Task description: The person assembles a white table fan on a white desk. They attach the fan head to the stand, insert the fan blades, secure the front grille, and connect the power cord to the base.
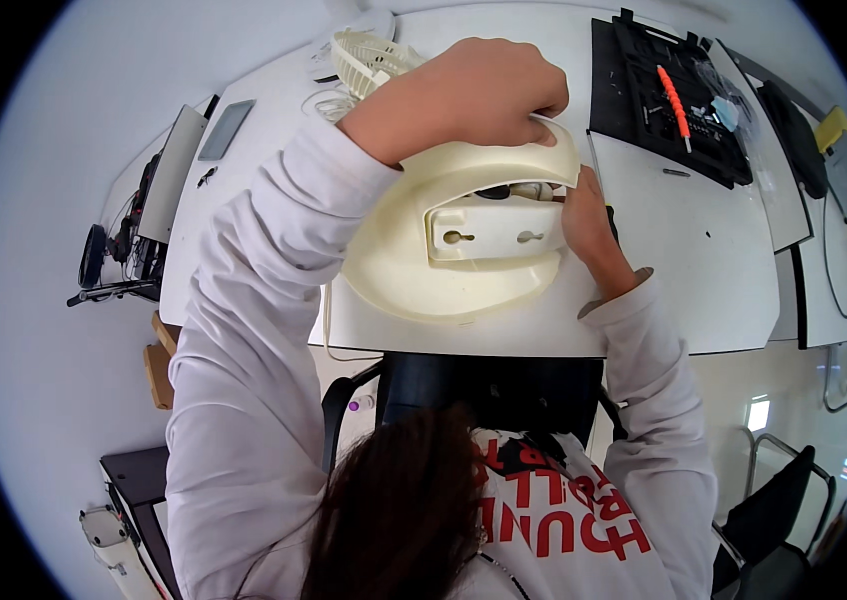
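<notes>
A cream plastic fan base (394, 270) stands tilted on the white table in front of me, its hollow underside toward me. Inside it is a lighter panel (489, 232) with two keyhole slots, and a gap above shows dark and metallic parts. My left hand (489, 95) reaches across the top, fingers curled over the upper rim. At the right edge my right hand (587, 222) grips the base, its fingers partly in the opening; a dark bit shows behind it, too hidden to name. The fan's cage (366, 62) lies beyond my left wrist.
An open black tool case (679, 95) with an orange-handled screwdriver (673, 98) sits at the far right. A phone (227, 130) lies at the left, near a small dark item. The fan's cord (328, 320) hangs over the front edge. A black chair (779, 510) stands at lower right.
</notes>
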Available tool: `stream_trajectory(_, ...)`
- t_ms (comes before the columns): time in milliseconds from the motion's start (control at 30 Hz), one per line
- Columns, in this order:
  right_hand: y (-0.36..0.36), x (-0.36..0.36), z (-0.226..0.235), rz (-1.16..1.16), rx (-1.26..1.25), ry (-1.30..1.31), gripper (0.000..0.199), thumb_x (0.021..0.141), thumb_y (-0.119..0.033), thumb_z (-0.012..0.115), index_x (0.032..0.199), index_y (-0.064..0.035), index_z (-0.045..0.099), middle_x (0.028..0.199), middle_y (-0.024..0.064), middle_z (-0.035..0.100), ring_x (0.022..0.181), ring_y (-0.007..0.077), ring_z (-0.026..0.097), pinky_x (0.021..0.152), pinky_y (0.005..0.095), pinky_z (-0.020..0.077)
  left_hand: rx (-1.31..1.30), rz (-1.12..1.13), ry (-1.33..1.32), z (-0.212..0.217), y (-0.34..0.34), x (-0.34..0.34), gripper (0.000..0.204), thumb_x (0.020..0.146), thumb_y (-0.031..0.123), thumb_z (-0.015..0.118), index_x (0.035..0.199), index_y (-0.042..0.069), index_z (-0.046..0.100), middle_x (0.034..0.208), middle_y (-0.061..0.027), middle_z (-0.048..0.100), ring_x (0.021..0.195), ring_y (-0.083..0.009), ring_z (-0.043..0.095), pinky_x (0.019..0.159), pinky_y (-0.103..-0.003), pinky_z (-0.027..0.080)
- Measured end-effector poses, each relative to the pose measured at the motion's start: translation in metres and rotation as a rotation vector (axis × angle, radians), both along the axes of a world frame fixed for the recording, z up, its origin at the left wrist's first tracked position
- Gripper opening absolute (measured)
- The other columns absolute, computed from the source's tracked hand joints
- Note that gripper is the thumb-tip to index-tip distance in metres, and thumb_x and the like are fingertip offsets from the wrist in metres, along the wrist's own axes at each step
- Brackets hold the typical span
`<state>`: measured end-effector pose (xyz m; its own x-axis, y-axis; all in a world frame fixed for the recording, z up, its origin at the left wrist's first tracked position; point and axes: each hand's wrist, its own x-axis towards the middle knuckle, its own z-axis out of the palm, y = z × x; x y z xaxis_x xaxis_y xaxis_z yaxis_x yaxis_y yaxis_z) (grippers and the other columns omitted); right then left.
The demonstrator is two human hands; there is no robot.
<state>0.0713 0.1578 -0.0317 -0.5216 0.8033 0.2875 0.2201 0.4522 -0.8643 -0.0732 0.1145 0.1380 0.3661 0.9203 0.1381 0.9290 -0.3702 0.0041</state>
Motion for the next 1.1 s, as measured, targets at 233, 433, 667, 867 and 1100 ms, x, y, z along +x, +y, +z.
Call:
stream_trajectory(233,-0.019,-0.002,0.034,-0.06,-0.831,0.461,0.048,0.096,-0.039,0.03,0.11,0.0001,0.055,0.099,0.0118,0.061,0.091,0.0226,0.058,0.086,0.0323,0.0426,-0.002,-0.032,-0.038,-0.006,-0.003,0.01,0.029,0.075,0.028,0.067,0.066,0.003,0.055,0.058,-0.0119,0.055,0.059,-0.0327,0.055,0.055,-0.04,0.042)
stream_trajectory(433,-0.02,0.004,0.026,-0.028,-0.975,0.524,0.051,0.094,-0.046,0.036,0.123,-0.0061,0.05,0.108,0.0076,0.06,0.1,0.0189,0.058,0.088,0.0315,0.0438,0.02,-0.001,-0.008,-0.008,-0.01,0.016,0.03,0.075,0.03,0.067,0.064,0.004,0.056,0.057,-0.0126,0.055,0.058,-0.0327,0.056,0.053,-0.04,0.042)
stream_trajectory(667,-0.026,0.0,0.024,0.04,-0.97,0.586,0.05,0.098,-0.04,0.027,0.118,-0.0019,0.052,0.111,0.0085,0.058,0.105,0.0193,0.053,0.097,0.0337,0.0362,0.088,0.093,0.069,-0.003,-0.032,0.014,0.033,0.075,0.038,0.067,0.075,0.005,0.061,0.063,-0.0116,0.06,0.062,-0.0326,0.059,0.057,-0.038,0.046)
stream_trajectory(867,-0.025,0.011,0.03,0.024,-0.878,0.472,0.046,0.099,-0.037,0.032,0.119,-0.002,0.053,0.11,0.0073,0.06,0.102,0.0174,0.055,0.092,0.0297,0.0402,0.025,0.298,-0.355,0.032,-0.078,-0.025,0.04,0.084,0.044,0.06,0.091,0.004,0.062,0.081,-0.008,0.066,0.068,-0.0226,0.062,0.062,-0.032,0.048)
stream_trajectory(1100,-0.037,0.001,0.046,0.082,-0.771,0.464,0.041,0.099,-0.03,0.032,0.111,-0.0002,0.058,0.106,0.0071,0.061,0.098,0.015,0.056,0.089,0.0276,0.0418,-0.035,0.827,-0.927,-0.001,-0.12,-0.147,0.067,0.086,0.061,0.047,0.121,0.004,0.052,0.11,-0.0142,0.06,0.095,-0.0229,0.06,0.077,-0.034,0.05)
